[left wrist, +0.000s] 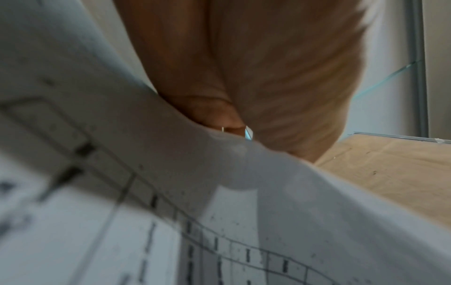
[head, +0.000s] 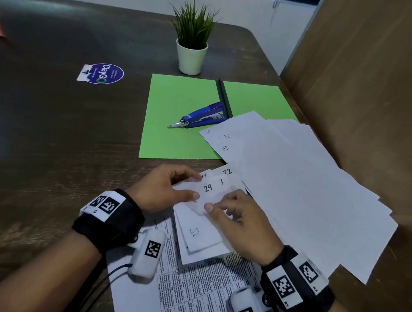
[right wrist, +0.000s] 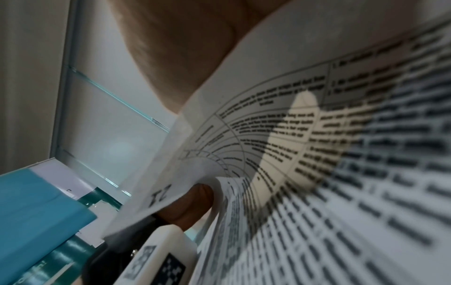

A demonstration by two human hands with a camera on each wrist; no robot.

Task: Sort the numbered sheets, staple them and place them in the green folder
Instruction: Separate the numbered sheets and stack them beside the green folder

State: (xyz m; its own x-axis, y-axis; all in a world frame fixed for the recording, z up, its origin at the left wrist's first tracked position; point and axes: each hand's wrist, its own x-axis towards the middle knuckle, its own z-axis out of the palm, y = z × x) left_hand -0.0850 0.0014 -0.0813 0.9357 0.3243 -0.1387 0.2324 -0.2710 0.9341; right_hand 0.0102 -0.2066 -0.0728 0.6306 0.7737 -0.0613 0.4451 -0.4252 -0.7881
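Observation:
The green folder lies open on the dark table, with a blue stapler resting on its left half. In front of it, both hands hold a small fan of numbered sheets; corners marked 24, 1 and 22 show. My left hand pinches the fan's left edge between thumb and fingers. My right hand pinches the lower right part, thumb on top. In the right wrist view a thumb sits under a curled numbered corner. In the left wrist view, the fingers lie close over a blurred sheet.
A wide spread of white sheets covers the table's right side and overlaps the folder's right half. Printed pages lie under my wrists. A potted plant stands behind the folder. A brown partition closes off the right. A round sticker lies far left.

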